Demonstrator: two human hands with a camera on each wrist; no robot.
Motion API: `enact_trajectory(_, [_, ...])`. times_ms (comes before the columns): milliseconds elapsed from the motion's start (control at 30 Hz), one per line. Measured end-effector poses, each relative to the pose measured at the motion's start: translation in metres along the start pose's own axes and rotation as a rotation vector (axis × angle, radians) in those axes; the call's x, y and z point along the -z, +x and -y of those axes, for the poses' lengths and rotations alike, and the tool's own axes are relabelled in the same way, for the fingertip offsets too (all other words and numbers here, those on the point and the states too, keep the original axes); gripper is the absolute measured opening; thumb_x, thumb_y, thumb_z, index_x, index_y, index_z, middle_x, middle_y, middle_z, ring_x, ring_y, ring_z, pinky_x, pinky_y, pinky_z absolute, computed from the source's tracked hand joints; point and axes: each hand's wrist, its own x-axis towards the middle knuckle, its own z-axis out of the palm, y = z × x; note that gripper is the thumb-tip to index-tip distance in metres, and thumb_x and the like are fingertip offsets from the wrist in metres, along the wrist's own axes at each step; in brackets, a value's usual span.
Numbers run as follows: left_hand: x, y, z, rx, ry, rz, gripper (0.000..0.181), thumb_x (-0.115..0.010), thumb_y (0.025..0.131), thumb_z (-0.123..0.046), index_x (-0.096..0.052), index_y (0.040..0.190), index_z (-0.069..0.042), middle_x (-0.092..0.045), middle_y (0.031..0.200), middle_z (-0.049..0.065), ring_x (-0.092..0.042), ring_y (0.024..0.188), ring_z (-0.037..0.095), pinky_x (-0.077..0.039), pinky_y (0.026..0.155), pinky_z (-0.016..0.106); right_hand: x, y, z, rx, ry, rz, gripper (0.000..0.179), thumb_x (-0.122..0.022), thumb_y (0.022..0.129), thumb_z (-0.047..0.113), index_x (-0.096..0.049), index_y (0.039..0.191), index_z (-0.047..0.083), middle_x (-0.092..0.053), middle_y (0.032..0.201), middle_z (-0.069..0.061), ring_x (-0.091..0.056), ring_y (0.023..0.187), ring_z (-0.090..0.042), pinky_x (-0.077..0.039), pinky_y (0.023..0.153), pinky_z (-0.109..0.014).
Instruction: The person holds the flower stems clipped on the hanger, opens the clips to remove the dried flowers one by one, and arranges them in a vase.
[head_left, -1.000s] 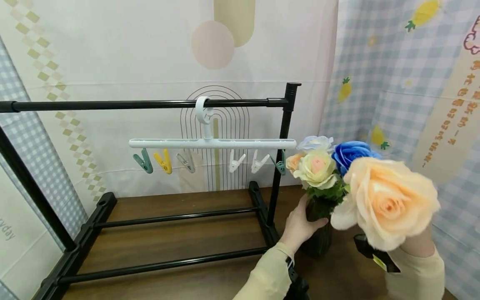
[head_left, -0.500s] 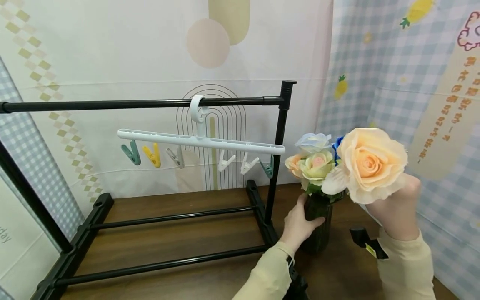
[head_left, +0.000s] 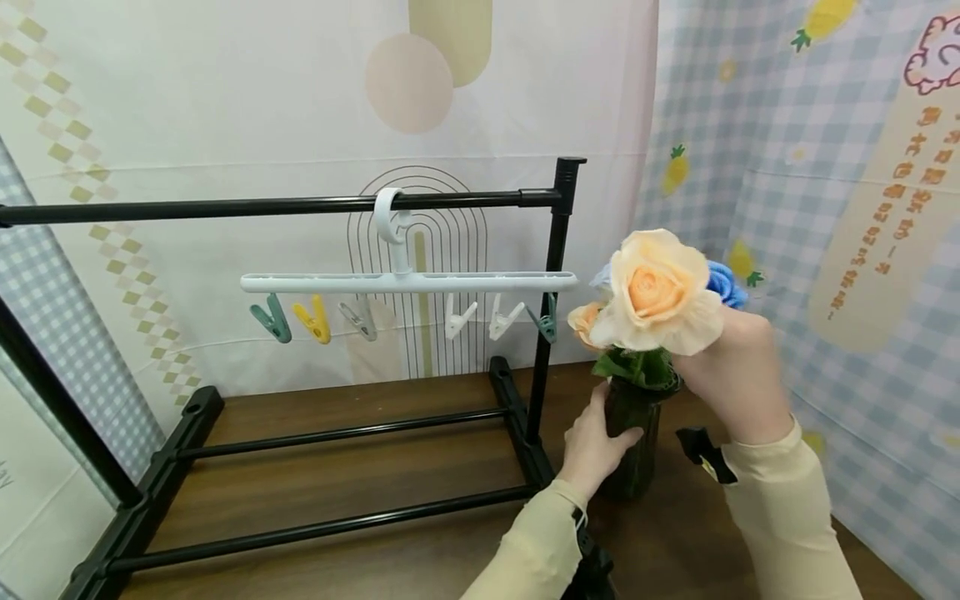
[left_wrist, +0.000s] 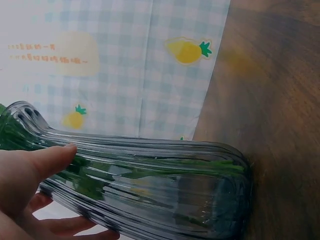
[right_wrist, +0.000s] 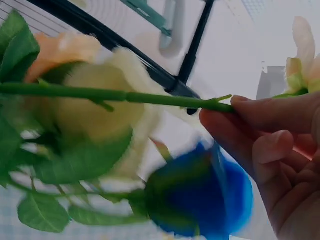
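Observation:
A ribbed glass vase [head_left: 632, 467] stands upright on the wooden table, with green stems inside it in the left wrist view. My left hand [head_left: 595, 443] grips the vase's side, thumb in front. Above its mouth, my right hand [head_left: 738, 375] holds a large peach rose [head_left: 656, 287]. In the right wrist view, thumb and fingers pinch its green stem [right_wrist: 150, 97]. Close by are a blue rose [head_left: 726, 285], a smaller orange flower [head_left: 587, 323] and green leaves [head_left: 637, 367]. The peach bloom hides most of the other flowers in the head view.
Left of the vase stands a black rack [head_left: 536, 408] on the wooden table [head_left: 360, 467]. A white hanger [head_left: 408, 282] hangs from its top bar, carrying several clips, among them a yellow clip [head_left: 312, 319]. Patterned cloths [head_left: 757, 167] line the back and right side.
My right hand has brought the peach rose leftward and up, from beside the vase to over its mouth. The hanger swung, then levelled. My left hand keeps hold of the vase.

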Motion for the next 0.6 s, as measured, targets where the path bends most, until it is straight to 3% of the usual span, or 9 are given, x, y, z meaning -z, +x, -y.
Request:
enact_trajectory(100, [0.001,0.002,0.001,-0.008,0.009,-0.009,0.069,-0.064,0.079,-0.041,-0.025,0.137,-0.036,-0.047,0.134,-0.004,-0.051,0.117,0.021,-0.035,0.092,0.054,-0.007,0.0,0.0,-0.002,0.007,0.034,0.019,-0.055,0.085,0.015,-0.059,0.072,0.002,-0.044,0.048,-0.004,-0.033,0.046,-0.009,-0.03,0.051,-0.023])
enact_trajectory(200, [0.003,0.003,0.002,-0.018,0.014,-0.019,0.069,-0.063,0.08,-0.042,-0.024,0.137,-0.037,-0.046,0.135,-0.004,-0.051,0.116,0.022,-0.036,0.091,0.054,-0.016,-0.004,-0.003,-0.018,0.012,0.078,0.008,-0.064,0.072,-0.004,-0.059,0.069,0.002,-0.046,0.048,-0.004,-0.036,0.046,-0.011,-0.031,0.049,-0.026])
enact_trajectory(233, [0.003,0.003,0.002,-0.018,0.013,-0.024,0.068,-0.062,0.08,-0.042,-0.024,0.137,-0.037,-0.046,0.135,-0.004,-0.051,0.116,0.022,-0.036,0.09,0.054,-0.02,-0.007,-0.005,-0.021,0.013,0.105,0.012,-0.066,0.067,-0.007,-0.059,0.068,0.002,-0.048,0.049,-0.005,-0.039,0.045,-0.013,-0.032,0.048,-0.027])
enact_trajectory(367, [0.001,0.001,0.004,0.0,0.004,-0.012,0.067,-0.061,0.081,-0.043,-0.023,0.136,-0.04,-0.045,0.135,-0.005,-0.049,0.118,0.023,-0.035,0.093,0.054,-0.035,-0.031,-0.013,-0.041,0.037,0.211,0.016,-0.068,0.065,-0.008,-0.06,0.069,0.005,-0.055,0.054,-0.005,-0.048,0.047,-0.013,-0.036,0.046,-0.027])
enact_trajectory(500, [0.0,-0.001,0.002,0.011,0.0,0.004,0.066,-0.061,0.081,-0.044,-0.024,0.135,-0.041,-0.045,0.134,-0.007,-0.049,0.119,0.022,-0.035,0.094,0.054,-0.038,-0.048,-0.017,-0.06,0.027,0.201,0.022,-0.069,0.063,-0.009,-0.066,0.081,0.004,-0.06,0.06,-0.007,-0.053,0.049,-0.016,-0.039,0.046,-0.029])
enact_trajectory(600, [-0.003,-0.004,0.003,0.0,0.005,0.0,0.066,-0.061,0.081,-0.043,-0.024,0.135,-0.04,-0.045,0.134,-0.008,-0.049,0.118,0.022,-0.035,0.093,0.054,-0.036,-0.054,-0.019,-0.08,0.029,0.189,0.025,-0.067,0.064,-0.011,-0.066,0.084,0.004,-0.059,0.059,-0.007,-0.048,0.047,-0.014,-0.036,0.046,-0.028])
